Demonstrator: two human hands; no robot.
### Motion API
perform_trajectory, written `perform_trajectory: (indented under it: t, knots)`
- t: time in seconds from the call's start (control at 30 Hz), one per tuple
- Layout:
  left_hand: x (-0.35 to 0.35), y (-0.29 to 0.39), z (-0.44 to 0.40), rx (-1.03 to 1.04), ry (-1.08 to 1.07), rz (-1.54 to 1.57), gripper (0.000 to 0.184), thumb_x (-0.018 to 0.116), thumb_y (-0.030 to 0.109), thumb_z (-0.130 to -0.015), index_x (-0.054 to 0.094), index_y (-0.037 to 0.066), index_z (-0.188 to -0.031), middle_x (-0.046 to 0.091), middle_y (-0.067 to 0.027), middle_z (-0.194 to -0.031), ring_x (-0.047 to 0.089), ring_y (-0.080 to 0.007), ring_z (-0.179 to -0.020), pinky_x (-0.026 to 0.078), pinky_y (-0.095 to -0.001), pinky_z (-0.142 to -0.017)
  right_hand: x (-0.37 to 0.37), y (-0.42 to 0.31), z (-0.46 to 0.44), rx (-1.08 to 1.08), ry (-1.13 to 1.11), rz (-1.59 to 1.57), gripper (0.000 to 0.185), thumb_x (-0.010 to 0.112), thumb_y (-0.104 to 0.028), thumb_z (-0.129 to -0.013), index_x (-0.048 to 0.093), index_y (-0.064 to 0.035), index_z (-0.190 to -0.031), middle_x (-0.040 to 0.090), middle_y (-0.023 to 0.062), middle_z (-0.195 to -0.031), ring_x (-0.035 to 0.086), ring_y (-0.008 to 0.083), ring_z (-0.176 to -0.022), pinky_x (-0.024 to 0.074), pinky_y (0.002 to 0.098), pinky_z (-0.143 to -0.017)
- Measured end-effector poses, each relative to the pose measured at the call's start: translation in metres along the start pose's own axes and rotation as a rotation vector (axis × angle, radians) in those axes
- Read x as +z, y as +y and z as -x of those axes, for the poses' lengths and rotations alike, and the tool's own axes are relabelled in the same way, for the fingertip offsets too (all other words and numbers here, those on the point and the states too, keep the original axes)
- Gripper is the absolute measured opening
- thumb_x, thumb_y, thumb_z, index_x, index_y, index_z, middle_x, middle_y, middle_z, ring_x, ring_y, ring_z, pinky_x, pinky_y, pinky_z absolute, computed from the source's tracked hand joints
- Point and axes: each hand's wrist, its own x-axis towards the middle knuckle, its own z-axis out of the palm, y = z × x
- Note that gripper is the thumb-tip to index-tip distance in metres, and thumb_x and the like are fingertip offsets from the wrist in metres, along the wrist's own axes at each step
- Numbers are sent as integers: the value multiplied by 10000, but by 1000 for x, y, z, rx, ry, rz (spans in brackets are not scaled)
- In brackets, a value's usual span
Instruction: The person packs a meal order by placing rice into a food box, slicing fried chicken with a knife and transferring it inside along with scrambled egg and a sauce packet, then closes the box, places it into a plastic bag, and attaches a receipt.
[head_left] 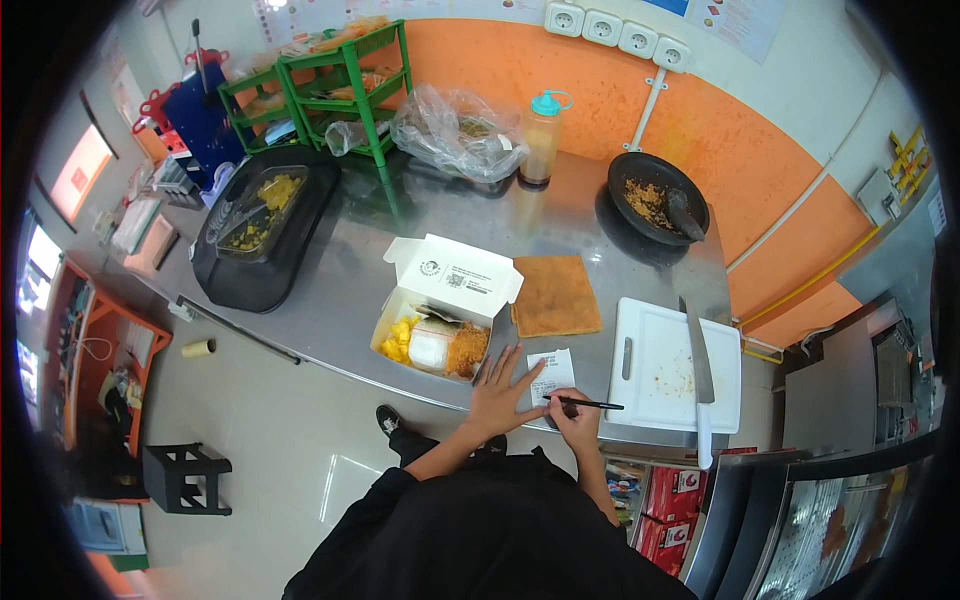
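My right hand [577, 421] grips a black pen [592, 403], its tip down on a printed paper receipt [553, 372] near the table's front edge. With fingers spread, my left hand [497, 394] lies at the receipt's left side, its fingertips close to the front of a white food box [455, 268]. The box's lid stands open. Inside it are yellow chunks [398, 340], a white wrapped portion or small tub [430, 345] and a brown breaded piece [467, 350]. Behind the receipt lies a folded brown cloth [556, 296].
A knife [697, 355] rests on a white cutting board [650, 370] at right, its handle past the front edge. Behind stand a stone mortar [625, 195], a sauce bottle [541, 140], a plastic bag [445, 125] and green racks [345, 85]. A black appliance [310, 215] carries a food tray.
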Motion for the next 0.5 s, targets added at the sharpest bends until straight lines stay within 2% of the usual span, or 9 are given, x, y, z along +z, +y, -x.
perform_trajectory:
  t: [0.4,0.5]
  knots:
    - [-1,1,0,-2,1,16,776,603,588,-761,350,278,-1426,207,-174,-1501,188,-322,-1397,156,-510,-1108,-1,-12,-1,-11,-1,20,67,644,-44,-816,648,-5,-870,620,18,-703,591,57,-596,429,189,-518]
    - [0,0,0,-3,-2,15,779,594,602,-762,349,277,-1426,209,-176,-1500,190,-325,-1395,158,-510,-1107,-2,-13,-2,-20,-35,51,73,618,-34,-850,630,14,-903,625,31,-743,602,76,-615,448,186,-548]
